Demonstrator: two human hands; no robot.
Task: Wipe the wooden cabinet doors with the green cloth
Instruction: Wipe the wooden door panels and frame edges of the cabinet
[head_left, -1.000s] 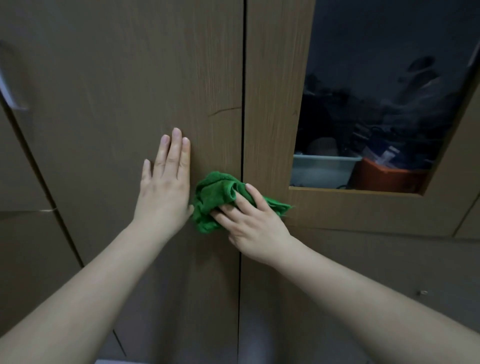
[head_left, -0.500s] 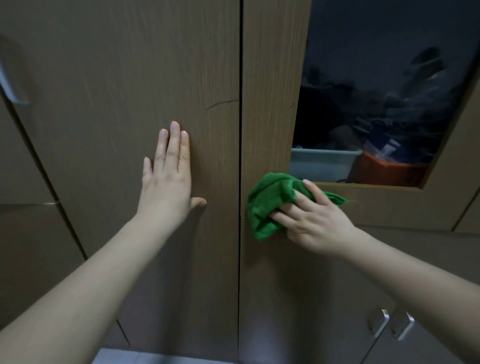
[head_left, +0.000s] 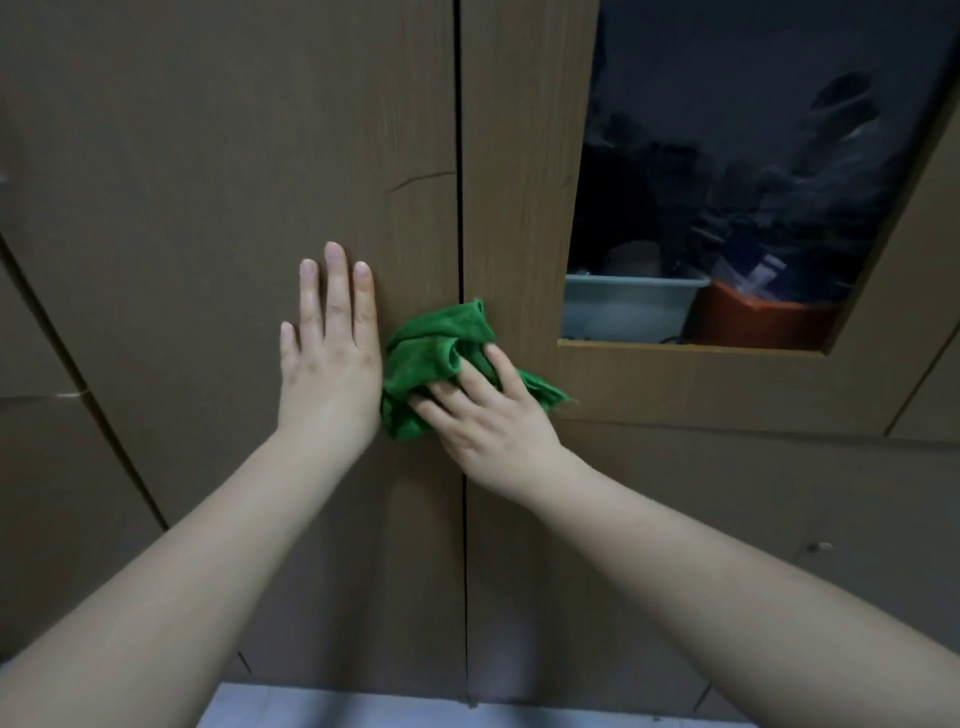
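Observation:
Two tall wooden cabinet doors fill the view, split by a dark vertical gap: the plain left door (head_left: 208, 182) and the right door (head_left: 524, 156) with a glass pane. My left hand (head_left: 330, 358) lies flat on the left door, fingers together and pointing up. A bunched green cloth (head_left: 431, 358) is pressed across the gap right beside it. My right hand (head_left: 488, 415) grips the cloth from below right, fingers curled over it. The cloth touches the edge of my left hand.
The glass pane (head_left: 753, 156) shows a pale blue tub (head_left: 628, 306) and an orange box (head_left: 758, 322) inside. A small knob (head_left: 823, 546) sits on a lower door at the right. More wooden panels (head_left: 47, 493) stand to the left. A white surface (head_left: 337, 709) runs along the bottom.
My right hand has swept the cloth back left, from the right door's frame under the glass to the gap beside my left hand. My left hand has stayed flat on the left door.

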